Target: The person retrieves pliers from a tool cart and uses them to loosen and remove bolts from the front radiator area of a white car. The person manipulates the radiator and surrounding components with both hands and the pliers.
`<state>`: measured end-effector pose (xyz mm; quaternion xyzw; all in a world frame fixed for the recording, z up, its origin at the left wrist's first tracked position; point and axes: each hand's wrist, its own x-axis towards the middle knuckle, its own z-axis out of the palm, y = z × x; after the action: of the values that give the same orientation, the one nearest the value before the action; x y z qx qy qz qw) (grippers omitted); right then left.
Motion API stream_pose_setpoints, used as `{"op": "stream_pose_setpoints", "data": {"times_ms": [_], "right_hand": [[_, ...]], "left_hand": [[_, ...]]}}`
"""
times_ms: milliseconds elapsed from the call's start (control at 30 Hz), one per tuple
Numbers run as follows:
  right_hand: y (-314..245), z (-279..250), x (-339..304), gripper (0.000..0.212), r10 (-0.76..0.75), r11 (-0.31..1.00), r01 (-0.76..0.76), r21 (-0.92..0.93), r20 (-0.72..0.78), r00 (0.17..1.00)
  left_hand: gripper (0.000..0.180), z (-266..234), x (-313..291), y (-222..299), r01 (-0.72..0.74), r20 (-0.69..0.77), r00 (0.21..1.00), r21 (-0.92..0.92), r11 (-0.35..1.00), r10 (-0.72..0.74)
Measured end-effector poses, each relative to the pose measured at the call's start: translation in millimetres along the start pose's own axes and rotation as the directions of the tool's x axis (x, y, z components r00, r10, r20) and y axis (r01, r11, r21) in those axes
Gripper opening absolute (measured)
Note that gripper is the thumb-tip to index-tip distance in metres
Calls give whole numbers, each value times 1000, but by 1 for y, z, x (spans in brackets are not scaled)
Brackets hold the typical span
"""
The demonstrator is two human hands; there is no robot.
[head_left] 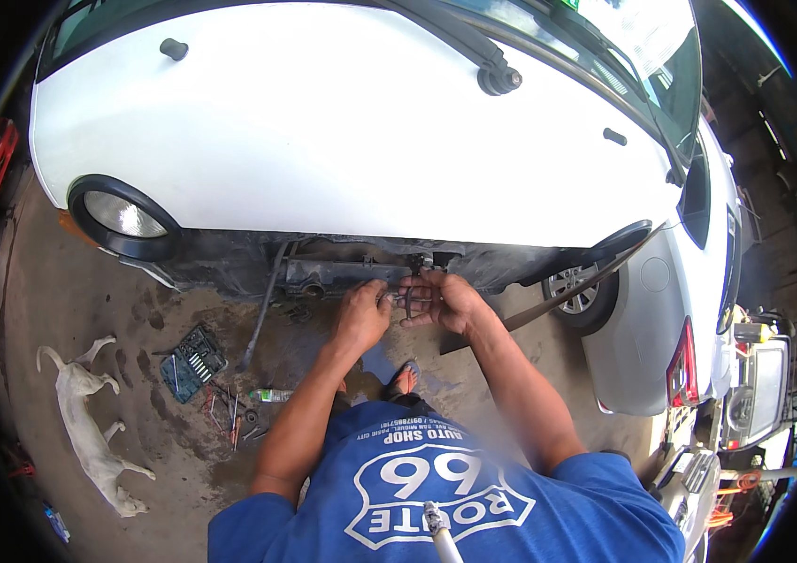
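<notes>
Both my hands are close together, just below the lower front edge of a white vehicle (323, 122). My left hand (364, 312) is closed in a pinch, its fingertips on something small that I cannot make out. Facing it, my right hand (445, 300) has its palm turned up and its fingers spread towards the left hand. A thin dark piece (408, 298) lies across those fingers; its kind is too small to tell. Behind the hands, a dark grimy crossmember (342, 272) and other front parts show under the white panel.
A long bar (265, 310) leans from the vehicle to the wet floor. Left of me lie an open socket set (194, 364), loose hand tools (234, 418), a bottle (272, 396) and a white dog (89, 422). A silver car (643, 328) stands right. A cigarette (444, 535) juts up below.
</notes>
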<state>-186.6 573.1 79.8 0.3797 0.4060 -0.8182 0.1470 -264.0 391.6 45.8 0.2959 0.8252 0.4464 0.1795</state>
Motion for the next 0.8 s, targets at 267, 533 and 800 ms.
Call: {"op": "stream_pose_setpoints", "data": {"times_ms": [267, 533, 800], "right_hand": [[-26, -6, 10, 43, 120, 982, -127, -140, -57, 991], [-4, 7, 22, 37, 37, 992, -66, -104, -258, 965], [-8, 18, 18, 45, 81, 995, -91, -43, -198, 977]], "left_hand": [[30, 0, 14, -2, 79, 135, 988, -34, 996, -74], [29, 15, 15, -30, 82, 92, 993, -15, 997, -80], [27, 31, 38, -41, 20, 36, 999, -34, 999, -19]]}}
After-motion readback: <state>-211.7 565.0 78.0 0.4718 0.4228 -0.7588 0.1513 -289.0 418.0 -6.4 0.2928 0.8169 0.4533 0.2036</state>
